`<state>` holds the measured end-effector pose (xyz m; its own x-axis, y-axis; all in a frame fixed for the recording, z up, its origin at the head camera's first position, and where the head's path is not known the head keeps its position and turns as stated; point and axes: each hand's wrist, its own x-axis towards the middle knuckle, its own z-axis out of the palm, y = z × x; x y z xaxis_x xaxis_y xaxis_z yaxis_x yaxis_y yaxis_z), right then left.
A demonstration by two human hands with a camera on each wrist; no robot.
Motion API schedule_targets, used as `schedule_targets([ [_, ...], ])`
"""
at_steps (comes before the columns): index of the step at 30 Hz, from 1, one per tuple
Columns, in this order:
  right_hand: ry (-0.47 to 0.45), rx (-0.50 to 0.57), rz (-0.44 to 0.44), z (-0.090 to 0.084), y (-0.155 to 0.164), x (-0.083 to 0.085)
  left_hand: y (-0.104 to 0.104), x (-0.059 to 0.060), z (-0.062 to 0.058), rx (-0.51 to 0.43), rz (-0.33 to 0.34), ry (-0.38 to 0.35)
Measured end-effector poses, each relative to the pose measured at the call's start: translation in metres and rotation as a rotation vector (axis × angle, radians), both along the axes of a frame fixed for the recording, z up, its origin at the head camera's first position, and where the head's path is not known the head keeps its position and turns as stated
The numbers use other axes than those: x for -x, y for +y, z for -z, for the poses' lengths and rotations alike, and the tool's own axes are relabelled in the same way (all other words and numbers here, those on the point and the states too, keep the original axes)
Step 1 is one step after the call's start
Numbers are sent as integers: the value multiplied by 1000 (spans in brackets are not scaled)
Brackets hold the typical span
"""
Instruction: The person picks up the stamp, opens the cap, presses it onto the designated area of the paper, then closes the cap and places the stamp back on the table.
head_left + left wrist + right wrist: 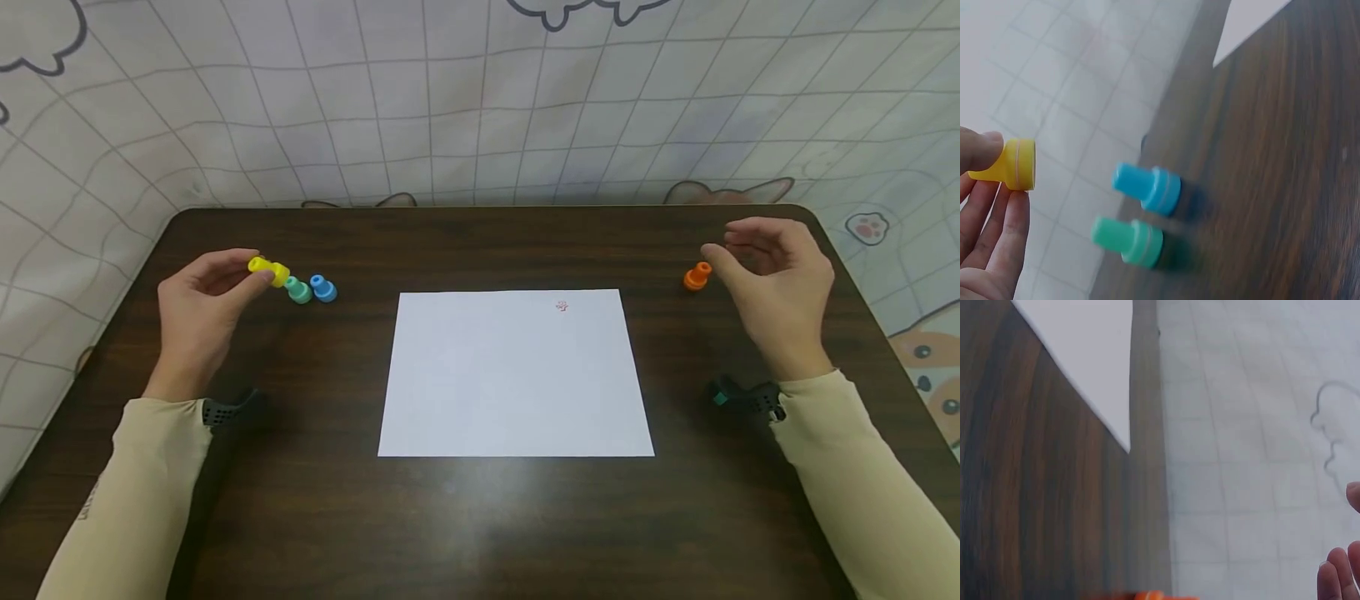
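Observation:
My left hand (198, 308) pinches a yellow stamp (1017, 164) between thumb and fingers, raised above the table at the left. Just right of it, a green stamp (298, 290) and a blue stamp (324, 288) stand side by side on the table, handles up. My right hand (780, 287) is at the right with loosely bent fingers and nothing held. Near its thumb stands an orange stamp (697, 277), mostly cut off in the right wrist view. Between the hands lies a white sheet of paper (513, 383) bearing a small red printed mark (562, 307) near its top right.
The dark wooden table (480, 525) has rounded back corners. Behind it and along the sides hangs a white gridded cloth (465, 108) with cartoon drawings. Each wrist wears a black strap (232, 408), below a pale yellow sleeve (127, 492).

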<state>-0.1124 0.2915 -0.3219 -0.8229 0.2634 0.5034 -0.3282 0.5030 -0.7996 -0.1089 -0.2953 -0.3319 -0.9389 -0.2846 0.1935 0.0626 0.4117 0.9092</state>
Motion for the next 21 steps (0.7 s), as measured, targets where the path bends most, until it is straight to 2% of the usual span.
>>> schedule_targets([
  [5, 64, 21, -71, -4, -13, -5, 12, -2, -6, -28, 31, 27],
  [7, 80, 17, -103, -5, -18, -7, 17, -4, -9, -65, 51, 41],
  [13, 110, -30, -229, -11, -35, -14, 41, -9, -11, -226, 167, 112],
  [18, 102, -67, -291, -12, -52, -20, 66, -13, -13, -276, 250, 139],
  [21, 122, -48, -341, -12, -62, -22, 79, -14, -14, -289, 296, 144],
])
